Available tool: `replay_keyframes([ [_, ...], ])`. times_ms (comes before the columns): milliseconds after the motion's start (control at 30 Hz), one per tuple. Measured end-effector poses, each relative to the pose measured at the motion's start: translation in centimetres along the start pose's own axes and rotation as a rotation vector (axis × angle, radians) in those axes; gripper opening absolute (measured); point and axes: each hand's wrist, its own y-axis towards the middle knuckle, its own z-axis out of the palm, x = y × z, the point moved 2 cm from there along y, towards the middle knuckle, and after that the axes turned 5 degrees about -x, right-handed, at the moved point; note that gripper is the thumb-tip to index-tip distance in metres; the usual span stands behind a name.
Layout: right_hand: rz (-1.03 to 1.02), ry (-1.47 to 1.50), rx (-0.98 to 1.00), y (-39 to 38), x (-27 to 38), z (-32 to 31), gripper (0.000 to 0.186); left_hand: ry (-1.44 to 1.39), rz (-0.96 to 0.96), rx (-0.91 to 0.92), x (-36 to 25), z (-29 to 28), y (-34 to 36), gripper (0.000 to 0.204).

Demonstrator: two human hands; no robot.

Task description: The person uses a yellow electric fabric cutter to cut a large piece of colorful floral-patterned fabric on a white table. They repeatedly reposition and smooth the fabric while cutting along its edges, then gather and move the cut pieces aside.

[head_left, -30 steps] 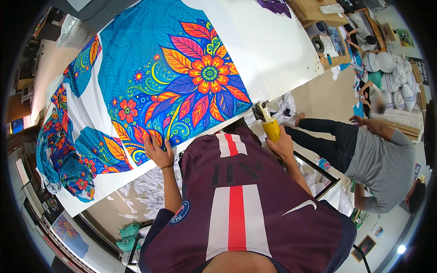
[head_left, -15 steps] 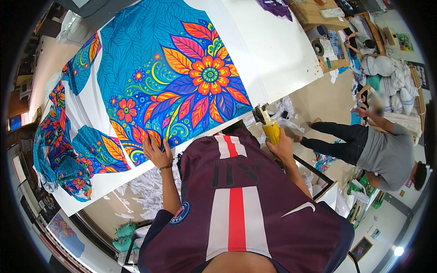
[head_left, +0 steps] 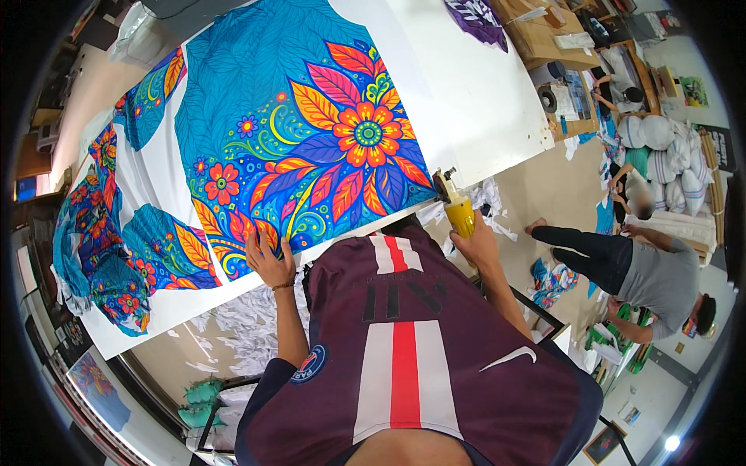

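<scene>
My right hand [head_left: 478,242] grips a yellow handheld electric fabric cutter [head_left: 461,218]. The cutter's metal head is at the lower right corner of a printed fabric panel [head_left: 249,85], teal with orange, red and blue flowers and leaves. My left hand [head_left: 270,260] lies with fingers spread on the panel's near edge, over the orange leaves. White cloth margins surround the print. To the left, more of the same printed fabric [head_left: 97,248] lies bunched over the table edge. Whether the blade touches the cloth is too small to tell.
The white table [head_left: 482,85] extends right, with a purple cloth piece [head_left: 475,22] at its far end. White scraps [head_left: 249,326] litter the floor below. A person in grey [head_left: 660,276] stands at right, near white sacks [head_left: 657,132]. Other people are farther back.
The view has shifted slightly, so the table and fabric sit a little differently. The cutter remains by the panel's corner, and my left hand stays on the cloth. The person in grey has moved their arms.
</scene>
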Motion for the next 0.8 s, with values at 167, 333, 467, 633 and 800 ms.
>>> replay_keyframes([
  [167, -0.004, 0.012, -0.012, 2.9, 2.2, 0.2, 0.068, -0.004, -0.009, 0.008, 0.0, -0.2, 0.1, 0.054],
  [333, -0.038, -0.037, -0.030, 6.3, 5.5, -0.5, 0.064, 0.013, -0.019, 0.002, -0.1, 0.0, 0.0, 0.053],
  [467, -0.018, -0.053, 0.004, 9.8, 8.4, -1.0, 0.067, 0.008, -0.023, 0.005, -0.1, -0.1, 0.0, 0.052],
  [633, -0.037, -0.070, -0.005, 14.6, 12.5, -1.7, 0.069, -0.024, -0.056, 0.023, -0.1, -0.3, -0.1, 0.054],
  [800, -0.096, -0.083, -0.027, 20.0, 15.8, -1.6, 0.072, -0.044, -0.059, 0.009, -0.2, -0.5, 0.2, 0.051],
])
